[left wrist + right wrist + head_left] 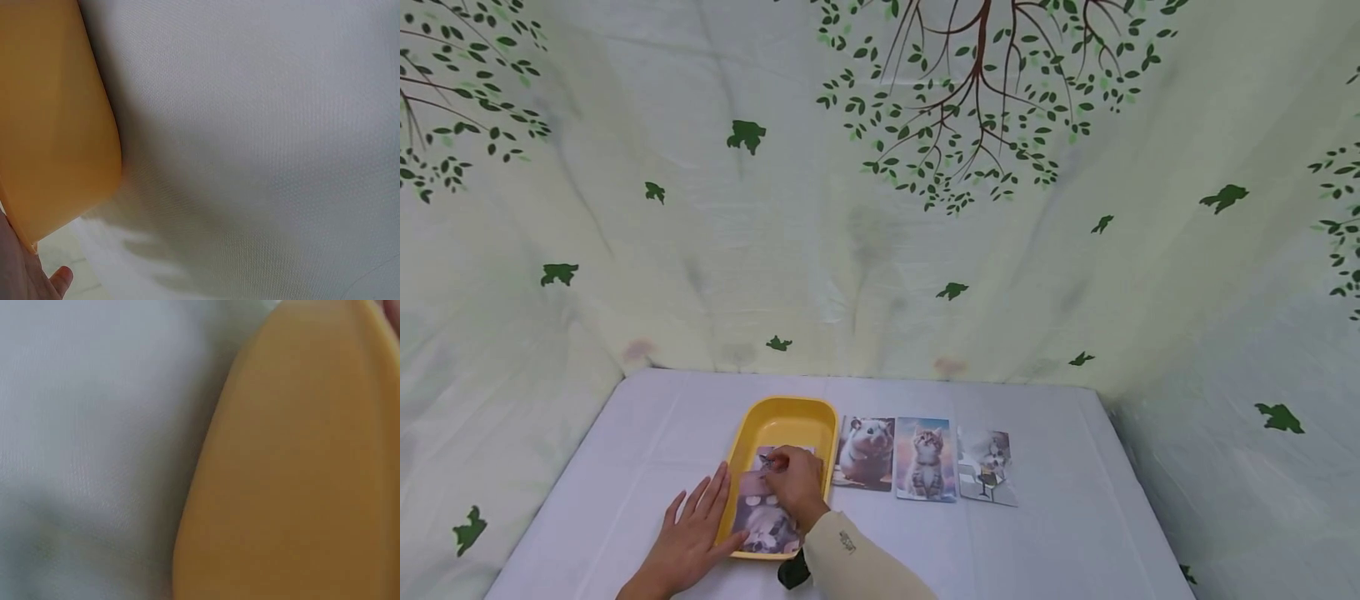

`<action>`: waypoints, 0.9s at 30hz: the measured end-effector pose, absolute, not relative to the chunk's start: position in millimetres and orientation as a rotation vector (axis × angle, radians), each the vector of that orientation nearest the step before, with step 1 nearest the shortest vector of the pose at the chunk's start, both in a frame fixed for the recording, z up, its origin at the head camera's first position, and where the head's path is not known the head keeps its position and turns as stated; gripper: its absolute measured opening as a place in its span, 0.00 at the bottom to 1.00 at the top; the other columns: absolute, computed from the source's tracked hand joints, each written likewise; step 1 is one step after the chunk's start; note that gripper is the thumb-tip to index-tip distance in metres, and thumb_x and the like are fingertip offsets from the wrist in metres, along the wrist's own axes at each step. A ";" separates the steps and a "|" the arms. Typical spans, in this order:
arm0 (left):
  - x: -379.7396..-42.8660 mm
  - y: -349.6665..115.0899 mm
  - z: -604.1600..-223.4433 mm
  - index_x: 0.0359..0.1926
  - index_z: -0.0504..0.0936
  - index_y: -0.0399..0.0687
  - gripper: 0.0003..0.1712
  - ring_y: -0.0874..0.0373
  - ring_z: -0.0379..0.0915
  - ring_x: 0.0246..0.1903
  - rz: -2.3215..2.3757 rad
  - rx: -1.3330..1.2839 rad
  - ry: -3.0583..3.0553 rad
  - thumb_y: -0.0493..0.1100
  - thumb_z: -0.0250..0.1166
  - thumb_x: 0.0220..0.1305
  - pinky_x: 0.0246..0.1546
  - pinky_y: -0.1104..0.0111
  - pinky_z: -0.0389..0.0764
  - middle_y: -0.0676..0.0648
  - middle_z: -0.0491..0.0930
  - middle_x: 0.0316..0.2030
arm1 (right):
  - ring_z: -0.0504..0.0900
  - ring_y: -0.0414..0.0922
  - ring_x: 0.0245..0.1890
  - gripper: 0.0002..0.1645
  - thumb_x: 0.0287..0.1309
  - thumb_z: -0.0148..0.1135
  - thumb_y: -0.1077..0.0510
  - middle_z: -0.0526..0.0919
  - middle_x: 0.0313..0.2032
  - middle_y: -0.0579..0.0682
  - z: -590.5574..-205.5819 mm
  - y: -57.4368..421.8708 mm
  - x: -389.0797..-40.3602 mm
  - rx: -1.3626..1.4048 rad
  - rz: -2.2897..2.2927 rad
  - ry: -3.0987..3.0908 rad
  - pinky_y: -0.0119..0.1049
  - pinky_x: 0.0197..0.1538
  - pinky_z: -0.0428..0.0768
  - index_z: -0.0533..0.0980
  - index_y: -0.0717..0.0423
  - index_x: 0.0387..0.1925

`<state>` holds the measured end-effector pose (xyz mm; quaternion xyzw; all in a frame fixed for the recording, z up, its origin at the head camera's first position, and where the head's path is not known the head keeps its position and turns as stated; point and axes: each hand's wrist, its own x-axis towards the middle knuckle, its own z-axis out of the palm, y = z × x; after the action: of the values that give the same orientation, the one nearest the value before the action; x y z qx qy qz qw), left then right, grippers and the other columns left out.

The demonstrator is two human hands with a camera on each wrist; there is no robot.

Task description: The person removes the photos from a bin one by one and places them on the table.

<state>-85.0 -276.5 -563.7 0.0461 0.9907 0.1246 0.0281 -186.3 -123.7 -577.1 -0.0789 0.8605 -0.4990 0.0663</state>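
A yellow tray [786, 423] stands on the table, with picture cards lying in its nearer half. One card [769, 533] shows a furry animal; part of another card [763, 457] shows above it. My right hand [801, 485] reaches over the tray from the right, its thumb and forefinger pinching a card near the upper edge. That hand covers much of the cards' right side. Along the tray's left rim rests my left hand [694, 527], fingers extended and thumb over the near corner. The left wrist view shows the tray's outer wall [56, 112]; so does the right wrist view [287, 462].
Right of the tray, three cards lie in a row: a hamster card [867, 452], a kitten card [927, 460] and a glossy card [987, 467] with glare. A white cloth covers the table [1060, 533]. Behind it hangs a leaf-patterned curtain [850, 275].
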 end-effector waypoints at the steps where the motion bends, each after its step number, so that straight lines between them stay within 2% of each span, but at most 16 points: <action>1: -85.1 -276.8 -564.0 0.72 0.52 0.31 0.55 0.37 0.47 0.68 0.384 0.140 3.054 0.68 0.56 0.61 0.62 0.37 0.45 0.40 0.48 0.74 | 0.72 0.33 0.28 0.08 0.52 0.69 0.62 0.76 0.24 0.35 -576.2 -123.2 -185.8 -0.244 -1.578 2.527 0.28 0.42 0.73 0.84 0.51 0.37; 4: -85.6 -277.6 -565.1 0.72 0.51 0.32 0.55 0.38 0.47 0.68 0.391 0.139 3.046 0.68 0.56 0.62 0.62 0.37 0.45 0.40 0.48 0.74 | 0.74 0.33 0.26 0.10 0.51 0.70 0.65 0.77 0.25 0.39 -572.6 -121.2 -184.6 -0.261 -1.749 2.335 0.25 0.35 0.78 0.83 0.55 0.38; 9: -85.5 -277.6 -565.5 0.73 0.51 0.32 0.56 0.37 0.46 0.68 0.382 0.143 3.043 0.70 0.55 0.61 0.62 0.37 0.45 0.39 0.48 0.73 | 0.80 0.35 0.34 0.11 0.48 0.70 0.69 0.84 0.31 0.42 -566.1 -118.0 -185.5 -0.180 -1.815 2.264 0.29 0.39 0.80 0.85 0.55 0.34; 12: -85.3 -277.1 -563.9 0.72 0.53 0.32 0.56 0.36 0.46 0.69 0.382 0.139 3.042 0.70 0.56 0.60 0.63 0.37 0.45 0.39 0.49 0.73 | 0.79 0.35 0.38 0.08 0.47 0.70 0.67 0.84 0.34 0.39 -565.2 -117.1 -186.6 -0.120 -1.768 2.298 0.31 0.41 0.79 0.86 0.52 0.30; 19: -81.6 -278.4 -565.5 0.74 0.48 0.37 0.54 0.38 0.49 0.68 0.384 0.198 3.100 0.68 0.56 0.62 0.62 0.38 0.47 0.46 0.42 0.76 | 0.79 0.34 0.39 0.09 0.51 0.68 0.66 0.84 0.35 0.39 -563.6 -113.7 -188.4 -0.253 -1.807 2.345 0.32 0.47 0.78 0.84 0.52 0.35; 22: -81.6 -278.5 -565.3 0.74 0.50 0.36 0.53 0.37 0.49 0.67 0.390 0.210 3.118 0.67 0.57 0.62 0.62 0.38 0.47 0.45 0.43 0.76 | 0.79 0.34 0.40 0.09 0.52 0.67 0.67 0.85 0.35 0.40 -558.1 -110.8 -192.3 -0.356 -1.865 2.388 0.30 0.47 0.77 0.84 0.52 0.35; 27: -82.9 -278.2 -562.9 0.72 0.52 0.33 0.54 0.37 0.47 0.68 0.418 0.176 3.075 0.67 0.57 0.61 0.63 0.37 0.44 0.41 0.48 0.74 | 0.77 0.35 0.39 0.08 0.52 0.68 0.65 0.84 0.34 0.41 -546.0 -102.6 -201.9 -0.344 -1.922 2.383 0.31 0.46 0.76 0.84 0.52 0.35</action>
<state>-82.9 -278.2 -562.9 0.0565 0.9892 0.1344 0.0169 -201.9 -102.6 -546.0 -0.1117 0.7733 -0.6234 0.0304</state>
